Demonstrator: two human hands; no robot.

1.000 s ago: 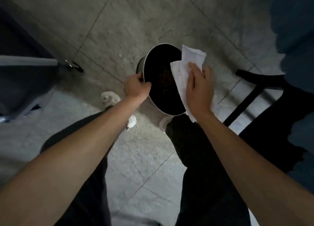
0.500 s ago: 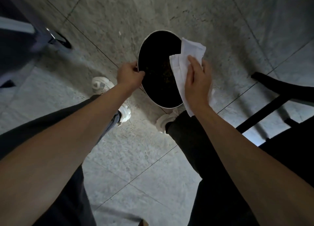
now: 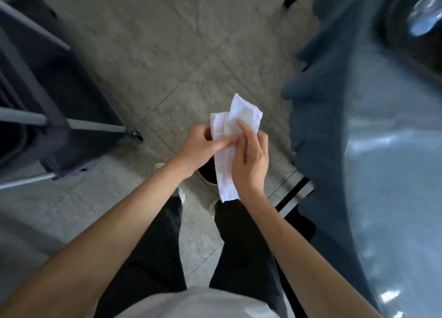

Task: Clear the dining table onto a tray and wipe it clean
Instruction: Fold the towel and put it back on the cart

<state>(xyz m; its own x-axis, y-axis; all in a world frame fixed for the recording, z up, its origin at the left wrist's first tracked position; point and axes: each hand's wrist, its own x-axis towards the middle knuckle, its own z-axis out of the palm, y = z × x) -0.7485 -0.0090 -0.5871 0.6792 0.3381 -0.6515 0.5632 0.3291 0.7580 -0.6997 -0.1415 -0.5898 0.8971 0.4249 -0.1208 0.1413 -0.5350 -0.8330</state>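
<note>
White cloth (image 3: pixel 233 136) held at waist height above tiled floor (image 3: pixel 167 54), between both hands. Left hand (image 3: pixel 199 144): grip closed on cloth's left edge, fingers pinched. Right hand (image 3: pixel 251 160): grip closed on cloth, fingers laid across its face. Cloth hangs folded, lower end beside right wrist. Dark bin (image 3: pixel 209 174) partly hidden below hands. Counter (image 3: pixel 382 162) edge seen at right, blurred.
</note>
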